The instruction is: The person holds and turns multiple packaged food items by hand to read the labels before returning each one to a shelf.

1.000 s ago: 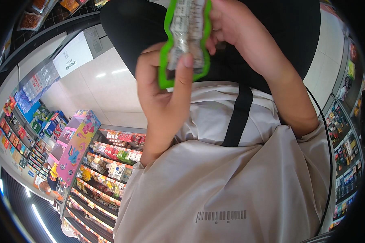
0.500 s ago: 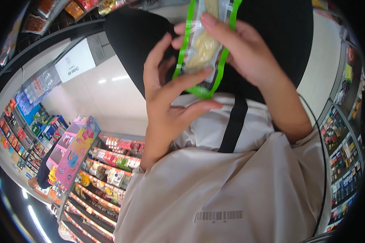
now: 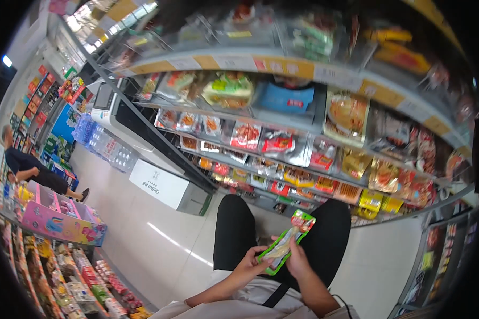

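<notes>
A narrow snack packet (image 3: 283,245) with green edges, a red top end and a clear middle lies slanted over my lap. Something pale and long shows through its film. My right hand (image 3: 299,262) grips the packet along its right side, thumb laid on the front. At the lower left edge, my left hand (image 3: 250,267) has its fingers closed on the same packet. The finger parts behind the packet are hidden.
A tiered shelf (image 3: 324,154) of packaged foods rises ahead of my knees. Left of it are a white box (image 3: 162,183) and wrapped water bottles (image 3: 106,146). Farther left, a person in dark clothes (image 3: 29,165) is near a pink display bin (image 3: 64,215).
My view has swung up from my lap to the shelf ahead. The packet and both hands now appear lower and smaller, and the left fingers have closed on the packet's lower edge.
</notes>
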Demonstrator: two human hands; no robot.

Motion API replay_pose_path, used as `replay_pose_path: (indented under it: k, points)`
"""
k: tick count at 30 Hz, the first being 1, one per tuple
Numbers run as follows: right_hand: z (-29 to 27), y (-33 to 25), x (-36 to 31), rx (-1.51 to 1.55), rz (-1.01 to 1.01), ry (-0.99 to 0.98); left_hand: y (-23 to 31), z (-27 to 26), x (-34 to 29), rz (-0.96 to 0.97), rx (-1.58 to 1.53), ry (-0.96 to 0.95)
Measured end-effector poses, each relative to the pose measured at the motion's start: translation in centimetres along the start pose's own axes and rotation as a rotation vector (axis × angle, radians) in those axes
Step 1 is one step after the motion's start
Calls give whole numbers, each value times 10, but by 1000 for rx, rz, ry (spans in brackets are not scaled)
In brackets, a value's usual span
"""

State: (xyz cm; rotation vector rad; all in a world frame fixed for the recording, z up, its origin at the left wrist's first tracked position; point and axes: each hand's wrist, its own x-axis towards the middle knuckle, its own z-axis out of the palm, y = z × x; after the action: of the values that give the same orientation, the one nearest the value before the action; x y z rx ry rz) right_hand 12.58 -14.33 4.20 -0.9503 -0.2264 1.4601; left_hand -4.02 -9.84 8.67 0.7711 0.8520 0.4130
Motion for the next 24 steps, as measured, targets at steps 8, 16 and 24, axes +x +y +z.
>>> replay_pose_path:
  k: [8,16,24]
  points:
    - [6,0,2,-27,41,-28,9,-2,-4,-4,169,-112]
    - [-2,-12,-2,54,130,-146,16,6,-6,-37,354,-213]
    - [-4,-44,-40,171,110,-170,43,33,-31,289,517,-276]
